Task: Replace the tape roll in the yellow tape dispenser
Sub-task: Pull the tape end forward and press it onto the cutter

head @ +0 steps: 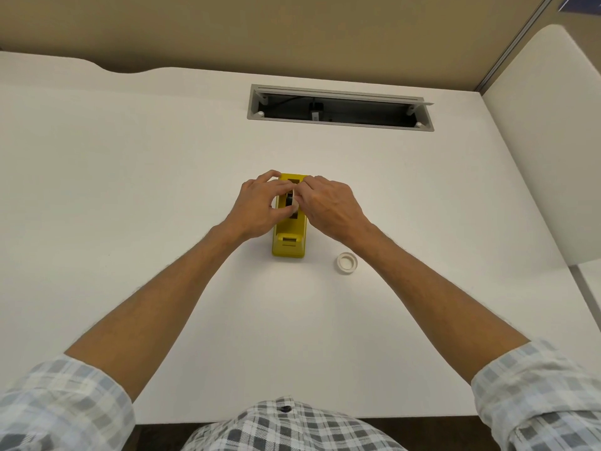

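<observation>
- Standing mid-desk (130, 190): yellow dispenser (289, 236), cutter end nearest the body.
- Meeting over its open top: left hand (257, 206) and right hand (328, 206), fingers curled in from either side.
- Pinched between both sets of fingertips: upright roll (293, 200), pale rim around a dark core, in or just above the slot, cannot tell which.
- Lying flat just right of the dispenser, apart from it: white ring (347, 262).
- Set into the far desk: open cable tray (340, 109).

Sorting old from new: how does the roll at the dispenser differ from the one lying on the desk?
The roll at the yellow tape dispenser stands on edge, pinched by the left hand and right hand; the loose roll lies flat on the white desk, untouched. Both look whitish.
</observation>
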